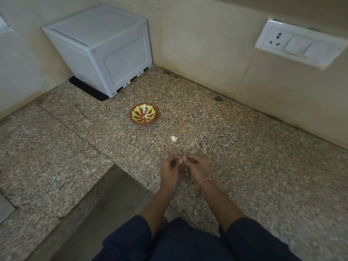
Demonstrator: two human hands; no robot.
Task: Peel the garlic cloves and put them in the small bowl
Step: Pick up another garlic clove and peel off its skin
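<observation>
A small brown bowl (144,115) with a yellow-green pattern stands on the speckled stone counter (244,157), and a pale clove lies at its bottom. A white piece of garlic (173,138) lies on the counter between the bowl and my hands. My left hand (169,171) and my right hand (197,169) are held close together above the counter, fingertips meeting. Between them they pinch a small pale garlic clove (181,160), mostly hidden by the fingers. A thin bangle circles my right wrist.
A white plastic box (101,51) sits in the back left corner on a black mat. Tiled walls enclose the counter at the back, with a switch and socket plate (299,44) on the right. A lower step (105,202) drops off at the front left.
</observation>
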